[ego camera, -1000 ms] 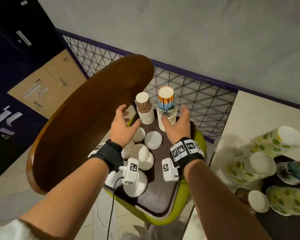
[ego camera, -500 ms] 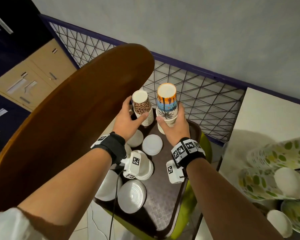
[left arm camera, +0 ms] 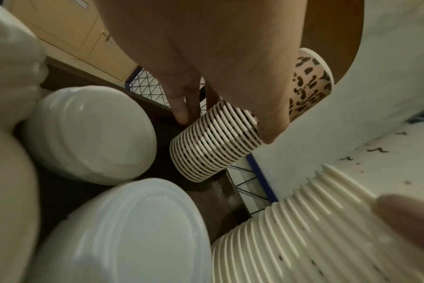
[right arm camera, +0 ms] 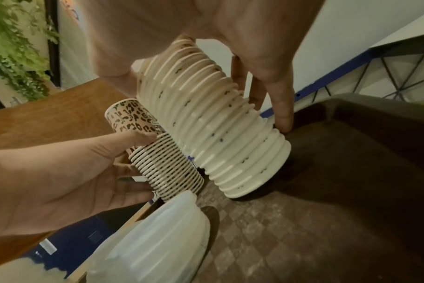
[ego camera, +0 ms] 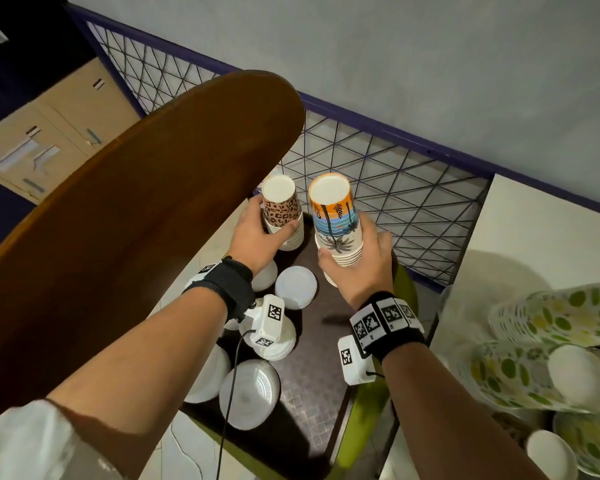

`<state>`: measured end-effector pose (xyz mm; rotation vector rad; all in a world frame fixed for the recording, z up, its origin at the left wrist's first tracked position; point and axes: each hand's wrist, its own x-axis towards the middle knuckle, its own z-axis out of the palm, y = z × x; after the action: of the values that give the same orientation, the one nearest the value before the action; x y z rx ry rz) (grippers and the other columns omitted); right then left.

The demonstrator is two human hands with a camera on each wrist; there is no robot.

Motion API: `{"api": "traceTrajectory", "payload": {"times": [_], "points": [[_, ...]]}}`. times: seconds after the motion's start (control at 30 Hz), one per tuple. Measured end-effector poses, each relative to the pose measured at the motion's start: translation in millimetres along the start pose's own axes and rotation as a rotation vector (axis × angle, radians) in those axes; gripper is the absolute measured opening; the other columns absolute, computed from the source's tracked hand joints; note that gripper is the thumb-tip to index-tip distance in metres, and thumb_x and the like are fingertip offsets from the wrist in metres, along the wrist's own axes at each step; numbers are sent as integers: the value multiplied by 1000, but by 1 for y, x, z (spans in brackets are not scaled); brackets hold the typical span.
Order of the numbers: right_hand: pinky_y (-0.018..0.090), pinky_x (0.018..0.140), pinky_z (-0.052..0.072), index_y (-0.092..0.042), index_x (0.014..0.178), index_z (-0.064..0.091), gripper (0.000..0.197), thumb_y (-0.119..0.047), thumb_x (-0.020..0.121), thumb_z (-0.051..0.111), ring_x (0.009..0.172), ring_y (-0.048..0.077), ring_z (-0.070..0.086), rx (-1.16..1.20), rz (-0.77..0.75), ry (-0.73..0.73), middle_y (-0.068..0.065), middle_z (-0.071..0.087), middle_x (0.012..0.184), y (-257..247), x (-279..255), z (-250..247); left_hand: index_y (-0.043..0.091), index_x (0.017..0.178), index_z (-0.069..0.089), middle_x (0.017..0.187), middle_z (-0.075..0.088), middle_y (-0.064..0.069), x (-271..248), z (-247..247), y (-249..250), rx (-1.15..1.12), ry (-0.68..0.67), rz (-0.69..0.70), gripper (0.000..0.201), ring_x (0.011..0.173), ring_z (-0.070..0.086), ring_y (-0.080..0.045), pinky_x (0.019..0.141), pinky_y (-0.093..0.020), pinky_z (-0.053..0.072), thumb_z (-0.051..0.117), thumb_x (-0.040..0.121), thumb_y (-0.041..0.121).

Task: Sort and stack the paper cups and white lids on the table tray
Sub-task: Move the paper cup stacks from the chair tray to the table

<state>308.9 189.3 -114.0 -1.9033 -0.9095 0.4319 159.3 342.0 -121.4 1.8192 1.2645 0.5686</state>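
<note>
Two upside-down cup stacks stand at the far end of the dark brown tray (ego camera: 312,368). My left hand (ego camera: 257,237) grips the leopard-print stack (ego camera: 281,211), also seen as ribbed rims (left arm camera: 215,141) and beside my thumb (right arm camera: 138,122). My right hand (ego camera: 357,268) grips the taller palm-tree stack (ego camera: 336,220), whose rims (right arm camera: 220,122) rest on the tray floor (right arm camera: 327,210). White lids (ego camera: 296,287) lie in piles on the near and left parts of the tray, large ones (left arm camera: 90,134) close under my left wrist.
A round brown wooden tabletop (ego camera: 136,220) overhangs the tray's left side. A blue-framed wire mesh fence (ego camera: 378,174) runs behind. At the right, green-dotted paper cups (ego camera: 534,358) lie on another surface. The tray sits on a lime-green stool (ego camera: 371,410).
Both hands have moved forward from above the lids and closed round the two cup stacks. The head view has shifted nearer and to the left.
</note>
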Motion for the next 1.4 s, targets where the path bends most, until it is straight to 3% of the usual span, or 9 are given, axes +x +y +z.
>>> {"api": "traceTrajectory", "payload": {"times": [0.17,0.27,0.37,0.47,0.7,0.87,1.03,1.23,1.4], "points": [[-6,89,29,-17,146,46,90,-27,66,87,101,-24,41,90,-13,29,12,45,120,8,0,4,33,144,44,135,61,2,3,7,-2,-22,-7,17,77,127,57,-19,109,-47,49,74,78,61],[4,94,38,-13,142,47,88,-29,65,85,107,-9,47,177,14,73,10,47,123,12,-6,7,37,151,36,139,61,9,4,9,0,-61,-68,5,76,128,57,-15,110,-37,45,75,88,52],[35,103,50,-17,143,40,91,-32,65,84,120,17,56,275,44,82,10,48,130,15,-12,13,44,152,29,139,61,11,5,10,-1,-85,-93,-19,79,128,58,-16,110,-36,45,74,87,54],[45,104,50,-20,146,35,91,-32,70,84,126,22,55,298,69,83,10,49,137,19,-12,16,37,150,32,137,62,9,5,13,2,-85,-86,-13,73,125,58,-17,105,-32,45,75,91,43],[39,109,47,-19,151,35,84,-29,79,78,129,16,55,348,53,24,5,54,140,18,-8,14,38,139,37,134,59,-4,9,23,2,-43,-52,-4,74,127,53,-25,107,-49,48,73,78,57],[27,105,42,-40,149,36,87,-46,72,76,113,10,51,151,-15,55,0,45,124,14,-5,13,39,145,38,129,53,-8,9,27,1,-13,10,-15,78,107,41,-12,99,-33,41,77,78,50],[29,102,41,-33,152,40,91,-55,70,72,101,-2,38,83,-14,119,8,50,118,13,-3,12,36,144,41,130,46,-11,8,29,7,-24,44,-19,77,103,36,-12,105,-31,40,81,77,40],[18,100,40,-30,150,42,86,-53,73,75,112,13,52,117,-2,99,0,60,121,18,-1,10,51,136,40,124,43,-7,9,37,16,5,33,1,79,115,38,-21,109,-39,42,82,69,49],[32,103,44,-27,149,43,86,-51,74,77,115,17,56,142,21,64,-2,64,123,19,-1,8,52,135,41,124,40,-7,7,40,19,14,42,-36,79,120,35,-24,108,-40,43,82,68,53]]}}
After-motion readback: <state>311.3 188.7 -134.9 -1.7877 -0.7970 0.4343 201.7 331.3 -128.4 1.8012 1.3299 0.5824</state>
